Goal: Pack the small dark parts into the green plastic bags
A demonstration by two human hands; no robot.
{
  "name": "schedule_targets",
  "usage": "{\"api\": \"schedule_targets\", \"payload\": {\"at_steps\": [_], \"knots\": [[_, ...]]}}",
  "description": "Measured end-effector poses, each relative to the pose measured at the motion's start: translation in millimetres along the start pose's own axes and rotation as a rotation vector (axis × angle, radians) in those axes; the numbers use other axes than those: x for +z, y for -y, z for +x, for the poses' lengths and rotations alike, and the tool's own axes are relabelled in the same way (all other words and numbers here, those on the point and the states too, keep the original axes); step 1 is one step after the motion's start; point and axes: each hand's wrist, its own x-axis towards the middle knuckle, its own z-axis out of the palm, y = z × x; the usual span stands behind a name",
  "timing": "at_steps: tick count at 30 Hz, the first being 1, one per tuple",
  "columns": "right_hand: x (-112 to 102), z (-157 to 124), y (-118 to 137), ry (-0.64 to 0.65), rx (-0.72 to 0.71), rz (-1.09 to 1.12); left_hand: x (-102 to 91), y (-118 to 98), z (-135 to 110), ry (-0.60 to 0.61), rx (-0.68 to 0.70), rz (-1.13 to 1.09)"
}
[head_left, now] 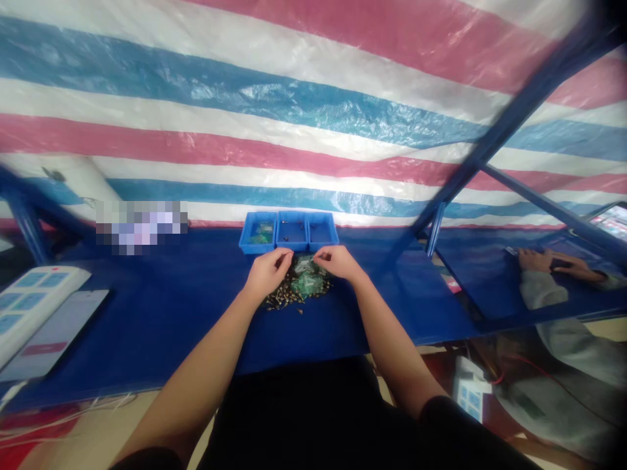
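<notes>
My left hand (268, 270) is closed in a pinch just in front of the blue bins, and whatever its fingertips hold is too small to make out. Opposite it, my right hand (339, 262) also pinches, its fingertips by the upper edge of a clear plastic bag with green on it (308, 282); I cannot tell if they grip the bag. Under and around the bag lies a pile of small brass-and-black parts (281, 299). Behind my hands stand three joined blue bins: the left bin (258, 247) contains green bags, while a few small dark pieces lie in the middle bin (292, 247) and right bin (323, 239).
A white power strip (46, 287) and a phone (63, 326) lie on the blue table (191, 300) at left. Blue metal bars (482, 156) rise at right, before a striped plastic sheet (294, 98). Beyond them, another person's hands (553, 262) rest on a table.
</notes>
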Motion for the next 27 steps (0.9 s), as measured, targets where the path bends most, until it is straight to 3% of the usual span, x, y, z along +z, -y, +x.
{"api": "schedule_targets", "payload": {"at_steps": [5, 13, 17, 27], "knots": [[14.1, 0.9, 13.2, -0.297, 0.004, 0.270, 2.4, -0.6, 0.1, 0.048, 0.005, -0.049], [42.9, -3.4, 27.8, -0.302, 0.032, 0.482, 5.1, 0.1, 0.0, 0.101, 0.026, -0.060], [46.5, -4.1, 30.1, -0.261, 0.016, 0.511, 4.2, -1.0, 0.2, 0.095, 0.040, -0.073], [50.5, -3.5, 30.5, -0.331, -0.005, 0.464, 4.4, -0.8, -2.0, 0.141, 0.005, -0.085]]}}
